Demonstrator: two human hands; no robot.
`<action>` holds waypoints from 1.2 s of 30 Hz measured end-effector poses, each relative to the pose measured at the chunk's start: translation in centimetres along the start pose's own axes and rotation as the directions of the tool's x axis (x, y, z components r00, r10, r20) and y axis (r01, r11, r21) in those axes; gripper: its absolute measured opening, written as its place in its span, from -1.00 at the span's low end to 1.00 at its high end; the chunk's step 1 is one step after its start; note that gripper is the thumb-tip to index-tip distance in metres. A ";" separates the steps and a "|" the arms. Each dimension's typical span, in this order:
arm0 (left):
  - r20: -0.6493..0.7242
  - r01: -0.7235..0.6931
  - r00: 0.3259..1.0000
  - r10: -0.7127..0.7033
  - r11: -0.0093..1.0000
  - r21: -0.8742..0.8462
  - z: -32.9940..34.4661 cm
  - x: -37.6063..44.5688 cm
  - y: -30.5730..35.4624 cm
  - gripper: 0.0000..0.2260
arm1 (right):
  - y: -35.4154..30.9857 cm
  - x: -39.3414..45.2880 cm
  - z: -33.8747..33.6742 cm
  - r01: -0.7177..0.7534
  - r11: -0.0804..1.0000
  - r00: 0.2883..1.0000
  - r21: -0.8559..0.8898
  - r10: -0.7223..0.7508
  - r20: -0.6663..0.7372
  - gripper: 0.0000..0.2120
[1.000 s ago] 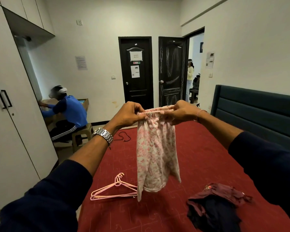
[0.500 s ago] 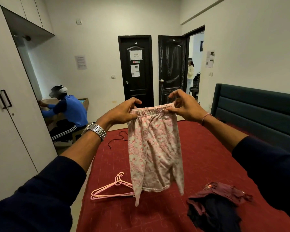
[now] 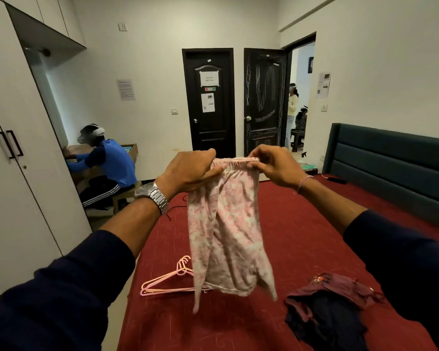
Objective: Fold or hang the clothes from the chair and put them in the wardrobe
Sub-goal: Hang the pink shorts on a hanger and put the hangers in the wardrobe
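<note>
1. Near right on the red bed (image 3: pixel 302 224) lies a dark heap of clothes (image 3: pixel 332 307); near left lie pink hangers (image 3: pixel 167 281); both wait.
2. Above the bed hang the pink shorts (image 3: pixel 226 231), in the air, touching nothing below; the cloth looks thin, light and soft, so it will sag and swing; I judge the elastic waistband the best hold.
3. The left hand (image 3: pixel 188 172) pinches the left waistband end, fingers curled on it; the right hand (image 3: pixel 271 167) pinches the right end.
4. Far left stands the wardrobe (image 3: pixel 23 186), doors closed.
</note>
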State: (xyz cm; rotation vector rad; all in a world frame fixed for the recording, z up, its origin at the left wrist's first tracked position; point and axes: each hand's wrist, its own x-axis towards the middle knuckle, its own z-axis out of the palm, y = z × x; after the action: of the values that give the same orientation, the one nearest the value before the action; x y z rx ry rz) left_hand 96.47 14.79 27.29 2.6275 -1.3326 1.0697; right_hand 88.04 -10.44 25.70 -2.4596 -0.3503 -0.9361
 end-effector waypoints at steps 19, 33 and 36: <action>-0.064 -0.201 0.975 0.212 0.968 0.152 -0.6 -1.4 -3.2 -0.48 | -2.1 1.1 1.4 -0.213 0.900 0.975 0.380 0.172 0.139 -0.87; 0.242 0.135 0.970 -0.013 0.856 -0.498 3.2 -4.3 -0.9 -0.49 | -0.1 -4.2 5.7 -0.517 0.648 0.855 0.560 0.356 0.377 -0.74; 0.339 0.202 0.941 0.007 0.791 -0.578 5.1 -4.7 1.1 -0.64 | 1.3 -6.5 5.3 -0.597 0.560 0.802 0.574 0.409 0.436 -0.66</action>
State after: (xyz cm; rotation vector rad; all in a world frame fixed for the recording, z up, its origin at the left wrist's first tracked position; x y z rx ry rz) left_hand 96.64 15.88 20.38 2.3748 -1.2781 0.1232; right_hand 86.72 -9.20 17.43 -1.7821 -0.0241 -0.1556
